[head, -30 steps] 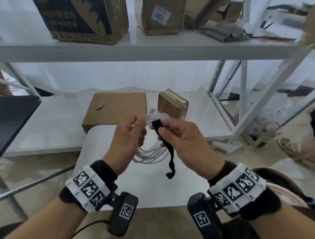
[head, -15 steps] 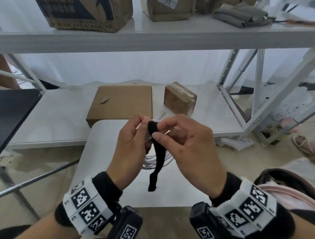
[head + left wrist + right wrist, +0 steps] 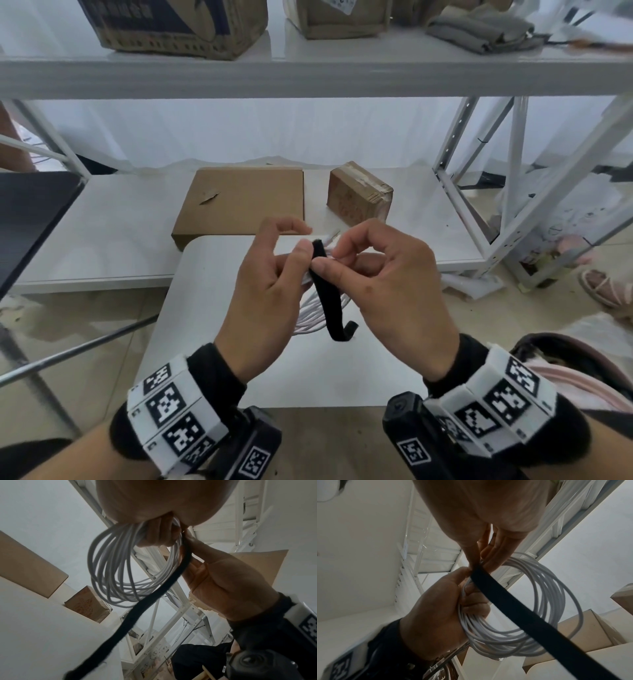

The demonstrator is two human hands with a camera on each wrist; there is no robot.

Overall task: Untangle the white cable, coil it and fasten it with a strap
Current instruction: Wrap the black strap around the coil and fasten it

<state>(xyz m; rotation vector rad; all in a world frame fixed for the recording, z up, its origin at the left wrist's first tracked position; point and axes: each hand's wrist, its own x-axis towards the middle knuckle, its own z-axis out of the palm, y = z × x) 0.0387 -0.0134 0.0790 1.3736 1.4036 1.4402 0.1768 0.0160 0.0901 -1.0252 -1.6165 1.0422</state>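
Observation:
The white cable (image 3: 310,313) is wound into a coil of several loops (image 3: 120,568), held in the air above a small white table (image 3: 239,377). My left hand (image 3: 294,250) grips the top of the coil (image 3: 539,601), fingers curled round the bunched loops. A black strap (image 3: 327,294) lies over the top of the coil beside my left thumb. Its tail (image 3: 137,615) hangs down in front and curls up at the end. My right hand (image 3: 330,260) pinches the strap (image 3: 522,608) between thumb and forefinger, right against the left hand.
A flat cardboard box (image 3: 243,202) and a small taped box (image 3: 359,198) sit on the low white shelf behind the table. White rack uprights (image 3: 455,205) stand to the right. A dark panel (image 3: 30,212) is at the left. Someone's sandalled foot (image 3: 606,287) is at far right.
The strap has been laid over the top of the coil and my right hand has shifted its pinch close to my left thumb. The hanging tail has swung right and curled up.

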